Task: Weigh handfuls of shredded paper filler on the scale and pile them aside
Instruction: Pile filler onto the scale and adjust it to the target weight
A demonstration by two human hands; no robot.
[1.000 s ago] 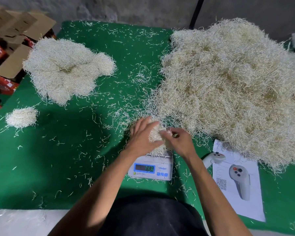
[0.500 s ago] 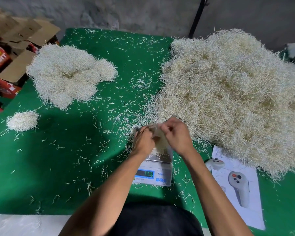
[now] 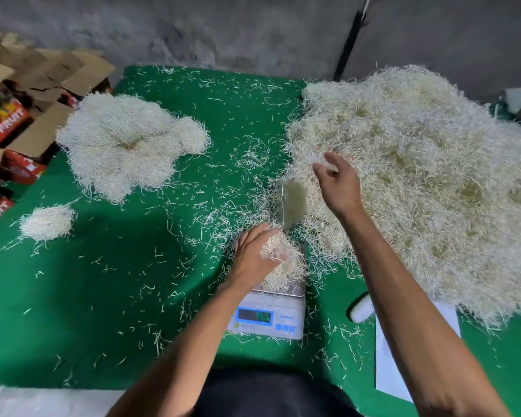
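Observation:
A small digital scale (image 3: 286, 319) sits on the green table (image 3: 103, 296) near the front edge. A handful of shredded paper (image 3: 286, 266) lies on its pan, and my left hand (image 3: 251, 255) grips it from the left, fingers curled into the shreds. My right hand (image 3: 336, 179) is lifted over the near edge of the big loose pile of filler (image 3: 427, 182), with its fingers loosely curled and only stray shreds at them. A blurred tuft of paper (image 3: 292, 206) is in the air between the two hands.
A mound of filler (image 3: 124, 145) lies at the far left, with a small separate clump (image 3: 47, 222) nearer me. Open cardboard boxes (image 3: 18, 115) stand beyond the left table edge. A white sheet (image 3: 387, 359) and a white controller (image 3: 360, 310) lie right of the scale. Loose shreds litter the cloth.
My right hand left the handful on the scale and rose up and away over the big pile. A tuft now flies loose. My left hand stays on the handful.

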